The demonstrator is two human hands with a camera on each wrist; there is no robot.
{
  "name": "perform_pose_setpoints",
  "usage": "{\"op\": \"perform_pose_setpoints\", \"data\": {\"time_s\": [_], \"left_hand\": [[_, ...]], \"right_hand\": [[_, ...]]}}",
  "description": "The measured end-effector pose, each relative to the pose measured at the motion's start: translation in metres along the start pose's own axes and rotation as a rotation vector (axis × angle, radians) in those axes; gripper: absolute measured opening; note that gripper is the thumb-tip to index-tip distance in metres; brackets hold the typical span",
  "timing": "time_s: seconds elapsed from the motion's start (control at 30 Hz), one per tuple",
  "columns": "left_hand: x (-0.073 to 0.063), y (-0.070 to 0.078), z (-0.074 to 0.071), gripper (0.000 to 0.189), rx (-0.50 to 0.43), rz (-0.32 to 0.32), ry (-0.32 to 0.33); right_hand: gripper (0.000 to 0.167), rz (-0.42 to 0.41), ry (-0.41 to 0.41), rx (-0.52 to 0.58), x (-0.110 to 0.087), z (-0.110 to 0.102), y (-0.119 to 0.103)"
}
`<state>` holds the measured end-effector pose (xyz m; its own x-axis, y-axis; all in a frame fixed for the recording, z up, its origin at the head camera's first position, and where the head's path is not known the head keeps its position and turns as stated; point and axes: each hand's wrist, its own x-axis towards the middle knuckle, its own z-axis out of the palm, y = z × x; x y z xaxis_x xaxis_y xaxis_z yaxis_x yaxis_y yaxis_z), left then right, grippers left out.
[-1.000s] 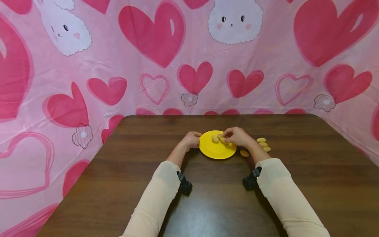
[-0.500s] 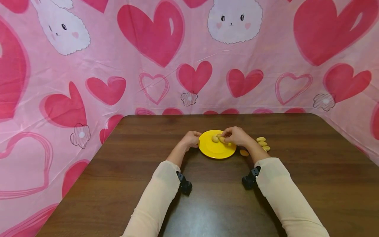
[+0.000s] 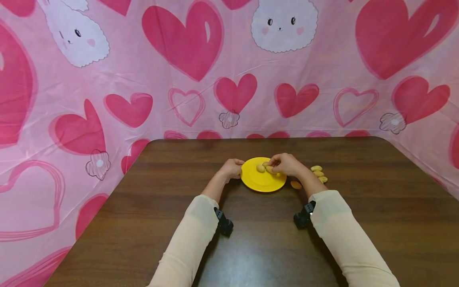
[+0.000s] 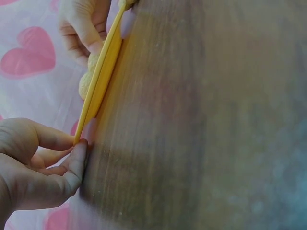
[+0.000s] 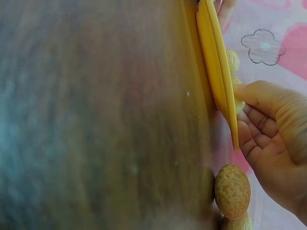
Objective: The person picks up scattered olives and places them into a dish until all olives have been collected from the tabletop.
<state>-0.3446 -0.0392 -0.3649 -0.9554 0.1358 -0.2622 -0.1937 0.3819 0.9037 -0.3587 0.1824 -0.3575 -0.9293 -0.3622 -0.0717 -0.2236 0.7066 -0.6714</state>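
Note:
My left hand (image 3: pixel 230 169) pinches the left rim of a flat yellow plate (image 3: pixel 263 184); in the left wrist view its thumb and fingers (image 4: pixel 77 160) close on the edge. On the plate lie small, tan, oval potatoes (image 3: pixel 260 168) with wrinkled skin, grouped toward the back. My right hand (image 3: pixel 287 164) reaches over the plate's right side, and its thumb and fingertips pinch one potato (image 5: pixel 239 105), partly hidden by the fingers. A browner potato (image 3: pixel 296 185) lies on the table just off the plate's right edge, below the right wrist.
Several more potatoes (image 3: pixel 318 174) sit in a short row on the brown wooden table (image 3: pixel 265 223), right of the right forearm. A pink cloth (image 3: pixel 229 59) with hearts and rabbit faces hangs behind and beside the table.

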Motion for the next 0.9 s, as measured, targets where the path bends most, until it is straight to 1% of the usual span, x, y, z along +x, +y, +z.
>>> {"op": "perform_pose_setpoints", "data": {"time_s": [0.2,0.37,0.47,0.63,0.77,0.9], "left_hand": [[0.001,-0.001,0.001,0.044,-0.013,0.007,-0.002],[0.002,-0.002,0.001,0.044,-0.011,0.013,0.003],[0.002,-0.002,0.001,0.044,-0.013,0.007,0.004],[0.003,-0.002,-0.001,0.042,-0.012,-0.001,0.009],[0.002,-0.002,-0.001,0.039,-0.011,-0.004,0.007],[0.001,-0.001,0.0,0.04,-0.015,-0.006,0.004]], "right_hand": [[0.02,0.023,-0.015,-0.022,0.0,-0.003,-0.001],[0.022,0.013,-0.016,-0.036,-0.002,-0.007,-0.002],[0.023,0.008,0.002,-0.041,-0.005,-0.01,-0.003],[0.024,-0.038,0.038,-0.069,-0.008,-0.016,-0.002],[0.024,-0.037,0.057,-0.054,-0.012,-0.021,0.0],[0.025,-0.034,0.077,-0.051,-0.019,-0.029,0.004]]}}
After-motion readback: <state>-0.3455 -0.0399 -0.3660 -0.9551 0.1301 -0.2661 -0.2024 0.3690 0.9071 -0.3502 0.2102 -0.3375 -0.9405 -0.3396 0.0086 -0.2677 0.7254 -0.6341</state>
